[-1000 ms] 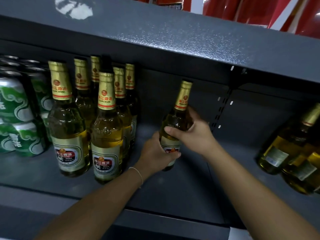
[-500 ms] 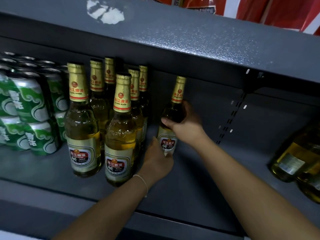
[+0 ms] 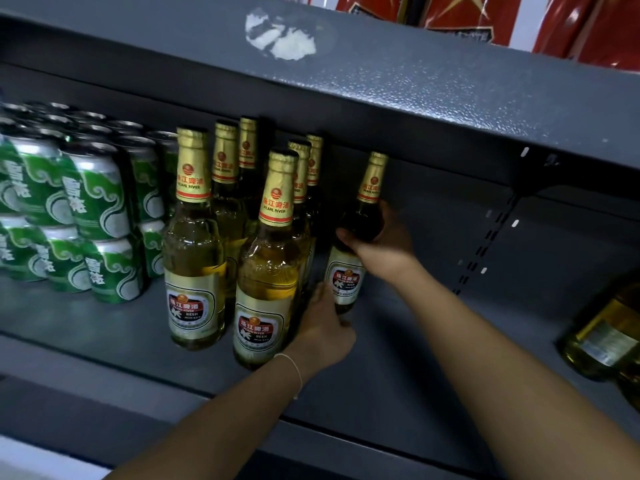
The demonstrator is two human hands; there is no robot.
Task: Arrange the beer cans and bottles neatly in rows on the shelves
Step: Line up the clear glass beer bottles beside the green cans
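A beer bottle [image 3: 346, 278] with a gold foil neck stands upright deep on the grey shelf [image 3: 398, 368], just right of two rows of like bottles [image 3: 266, 271]. My right hand [image 3: 384, 244] grips its shoulder from the right. My left hand [image 3: 323, 327] curls round its base from the lower left, between it and the front bottle of the right row. Stacked green beer cans [image 3: 93, 216] fill the shelf's left side.
Several bottles [image 3: 606, 341] lie on their sides at the far right of the shelf. The upper shelf's front edge [image 3: 381, 81] hangs low over the bottle tops. Bare shelf floor runs between the held bottle and the lying ones. Red packs [image 3: 450, 15] sit above.
Both hands have carried the bottle left and deeper into the shelf, up beside the right row. My view has swung left, so the cans show more.
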